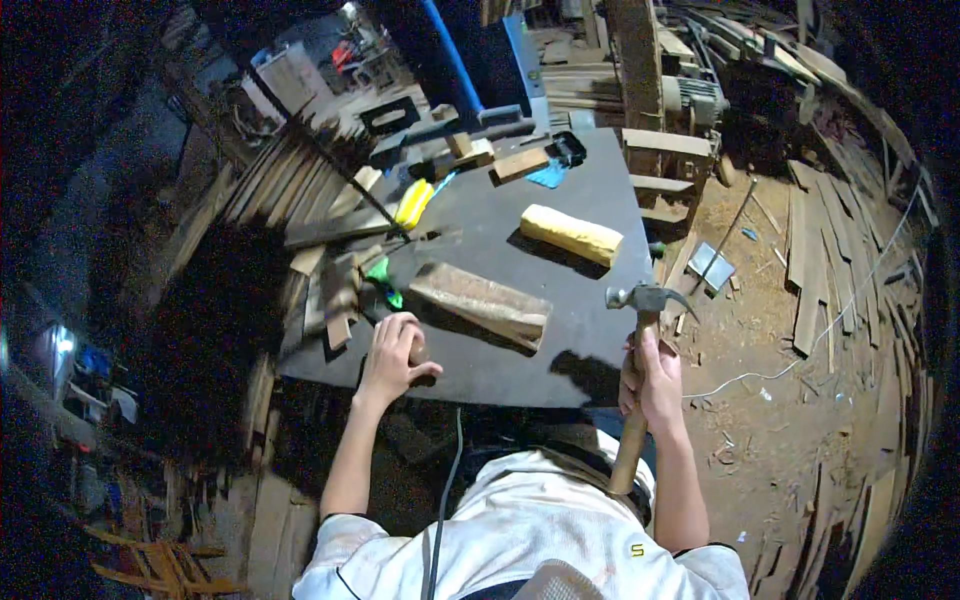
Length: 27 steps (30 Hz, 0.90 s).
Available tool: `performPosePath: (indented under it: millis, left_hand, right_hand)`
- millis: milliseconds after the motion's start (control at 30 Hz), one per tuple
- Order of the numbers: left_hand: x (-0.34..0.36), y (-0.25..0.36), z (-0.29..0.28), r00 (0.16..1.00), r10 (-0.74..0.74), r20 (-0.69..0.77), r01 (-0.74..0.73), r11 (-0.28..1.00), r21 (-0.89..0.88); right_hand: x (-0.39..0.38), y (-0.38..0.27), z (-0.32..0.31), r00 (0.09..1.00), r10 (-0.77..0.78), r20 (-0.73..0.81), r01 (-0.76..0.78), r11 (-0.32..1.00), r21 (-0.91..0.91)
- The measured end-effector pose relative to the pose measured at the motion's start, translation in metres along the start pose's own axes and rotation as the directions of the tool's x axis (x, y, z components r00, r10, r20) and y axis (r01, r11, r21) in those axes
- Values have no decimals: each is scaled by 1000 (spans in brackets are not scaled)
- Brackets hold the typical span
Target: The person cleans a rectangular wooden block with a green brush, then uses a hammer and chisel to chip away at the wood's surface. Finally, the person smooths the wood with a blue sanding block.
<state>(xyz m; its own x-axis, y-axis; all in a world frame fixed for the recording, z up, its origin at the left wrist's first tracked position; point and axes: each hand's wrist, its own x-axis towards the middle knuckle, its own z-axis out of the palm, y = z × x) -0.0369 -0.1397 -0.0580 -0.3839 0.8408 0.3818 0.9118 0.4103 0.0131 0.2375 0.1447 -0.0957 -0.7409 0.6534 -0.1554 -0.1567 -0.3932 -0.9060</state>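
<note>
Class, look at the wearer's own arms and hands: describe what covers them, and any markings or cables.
The left hand and right hand are gloveless, the forearms bare. The short sleeves are white with dark edging, on a stained white shirt bearing a small yellow mark. A thin grey cable passes before the shirt.

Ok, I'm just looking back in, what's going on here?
A person at a dark workbench has a claw hammer in the right hand, gripped along the handle with its head upward. The left hand is at the near edge, fingers curled about a small brown piece that is hard to make out. A rough brown wooden block lies just beyond that hand, and a yellowish block lies farther off to the right. The hammer touches neither block.
</note>
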Motion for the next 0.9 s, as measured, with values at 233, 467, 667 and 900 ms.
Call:
performPosePath:
  millis: [233,467,667,900]
  left_hand:
    - [3,-1,4,994,-109,-19,106,987,-121]
    - [11,17,5,983,-143,-119,118,974,-193]
    - [41,40,14,996,-61,-61,60,998,-9]
    - [56,74,32,996,-84,-30,83,996,-43]
  right_hand:
    - [-5,-7,2,995,-26,96,22,999,44]
    - [-3,-5,-3,988,-10,155,4,999,35]
    - [-3,-4,-2,987,22,161,-13,998,-59]
    - [-7,-8,-2,989,20,146,-15,999,-34]
